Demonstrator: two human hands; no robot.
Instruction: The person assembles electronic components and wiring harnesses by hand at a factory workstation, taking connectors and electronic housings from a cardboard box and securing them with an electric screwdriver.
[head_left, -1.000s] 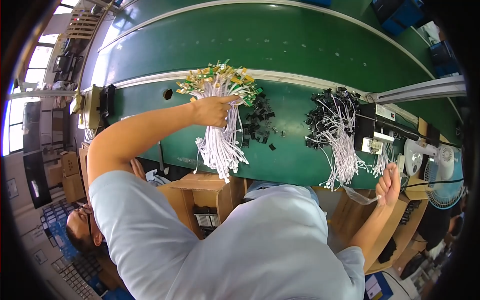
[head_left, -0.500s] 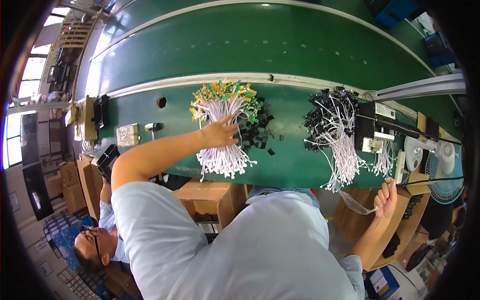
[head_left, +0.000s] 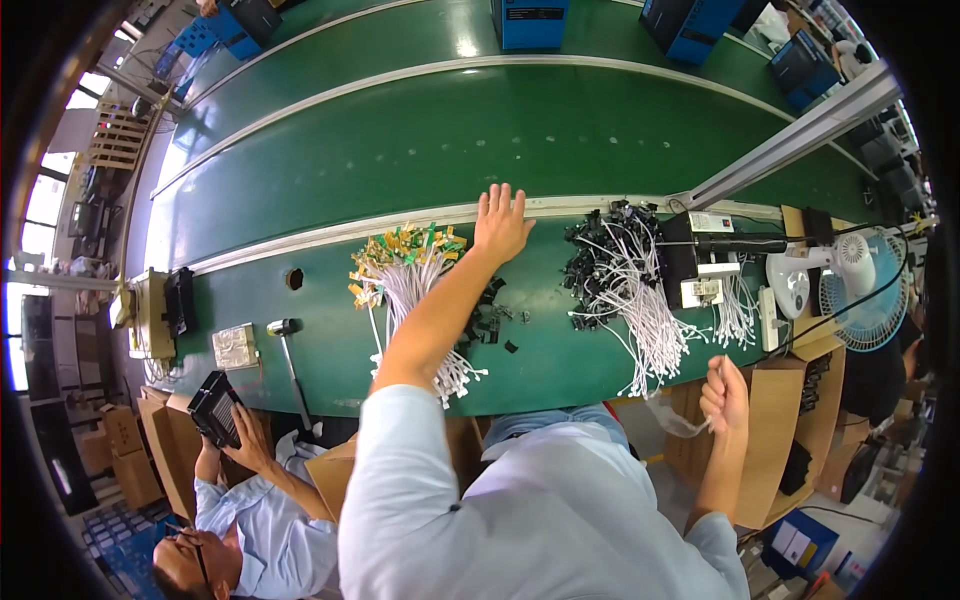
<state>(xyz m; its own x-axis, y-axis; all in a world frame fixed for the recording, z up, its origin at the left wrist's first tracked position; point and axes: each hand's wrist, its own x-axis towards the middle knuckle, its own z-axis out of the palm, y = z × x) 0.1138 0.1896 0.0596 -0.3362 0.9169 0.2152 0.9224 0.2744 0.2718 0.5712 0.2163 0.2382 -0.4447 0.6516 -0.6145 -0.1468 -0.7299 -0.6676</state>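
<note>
My left hand (head_left: 503, 222) lies with fingers spread at the pale rail (head_left: 350, 232) along the back of the green bench. Under that forearm is a bundle of white cables (head_left: 398, 290) with yellow and green tabs at the far end and white plugs at the near end. Small black clips (head_left: 487, 325) are scattered beside it. My right hand (head_left: 724, 395) is closed beyond the bench's front edge, pinching a strip of clear plastic film (head_left: 672, 418) that hangs to its left. Close to that hand lies a second bundle of white cables (head_left: 645, 325) with black ends.
A hammer (head_left: 290, 365) and a clear-wrapped packet (head_left: 235, 347) lie at left. A co-worker (head_left: 250, 520) there holds a black device (head_left: 214, 408). At right are a metal post (head_left: 790, 140), a blue fan (head_left: 860, 290) and a cardboard box (head_left: 775, 430). Blue boxes (head_left: 530, 22) stand far back.
My left hand has left the tabbed cable bundle and moved away and right to the rail. My right hand still grips the film. The view has shifted; the co-worker's device and hands show more.
</note>
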